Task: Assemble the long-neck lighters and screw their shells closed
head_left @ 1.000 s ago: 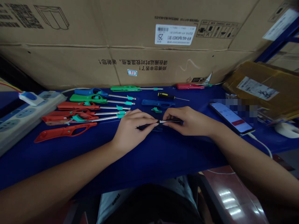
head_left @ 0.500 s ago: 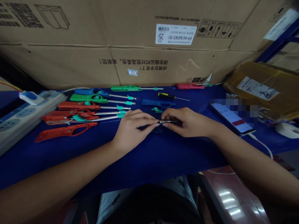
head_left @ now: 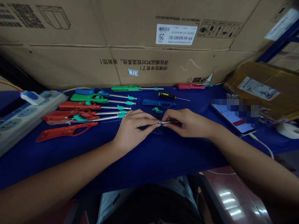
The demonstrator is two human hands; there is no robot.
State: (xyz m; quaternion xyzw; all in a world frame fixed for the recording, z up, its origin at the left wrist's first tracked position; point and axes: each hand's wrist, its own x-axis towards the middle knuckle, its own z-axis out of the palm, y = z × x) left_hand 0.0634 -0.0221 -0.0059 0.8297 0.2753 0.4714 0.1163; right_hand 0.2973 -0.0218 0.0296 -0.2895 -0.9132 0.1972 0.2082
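My left hand (head_left: 132, 130) is closed, thumb and forefinger pinching a small dark part (head_left: 141, 127) that lies mostly hidden in the palm. Facing it, my right hand (head_left: 187, 123) pinches a thin shiny metal tube (head_left: 167, 122), whose left end meets my left fingertips. Whether the two pieces are joined cannot be made out. Just beyond the fingers lie a small green trigger piece (head_left: 157, 110) and a blue lighter shell half (head_left: 158, 103). Another blue piece (head_left: 157, 132) sits partly hidden below my fingertips.
Several stick lighters, including a green one (head_left: 88, 98), lie at left beside an orange shell (head_left: 66, 132) and a power strip (head_left: 28, 112). A screwdriver (head_left: 167, 95) and a red lighter (head_left: 190, 86) lie behind. At right are a phone (head_left: 233, 118), tape roll (head_left: 288, 130) and carton (head_left: 263, 90).
Both hands keep the same pinch in nearly the same place. The metal tube has tilted very slightly between the fingers; the view has shifted a little.
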